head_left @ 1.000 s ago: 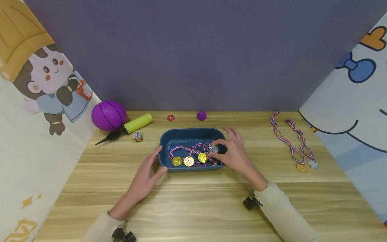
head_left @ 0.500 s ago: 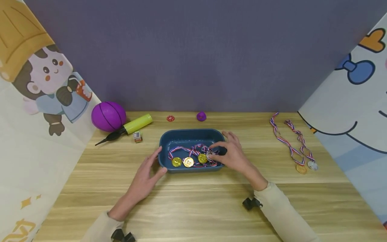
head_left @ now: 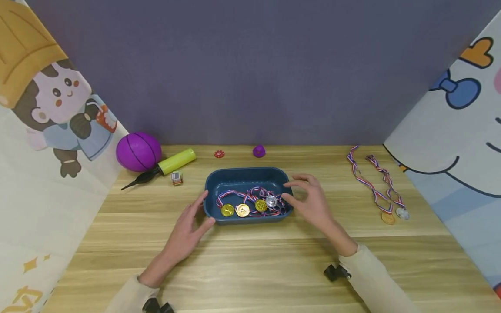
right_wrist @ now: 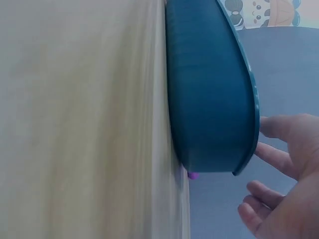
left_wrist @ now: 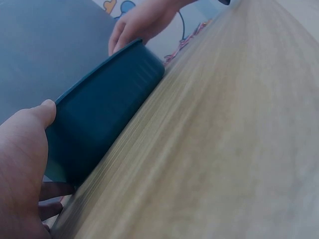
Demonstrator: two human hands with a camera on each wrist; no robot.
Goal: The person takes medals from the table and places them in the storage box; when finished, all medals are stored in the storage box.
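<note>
I see the left grip [head_left: 184, 236] spread against the blue tray [head_left: 247, 221], the right grip [head_left: 314, 206] spread at its opposite end, medals [head_left: 242, 211] inside.

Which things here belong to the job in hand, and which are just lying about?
Likely the job: left hand, right hand, blue bin, medals inside it, perhaps the two medals at right.

Seemingly just lying about: purple ball, yellow pump, red disc, small purple object, small boxlike item.
</note>
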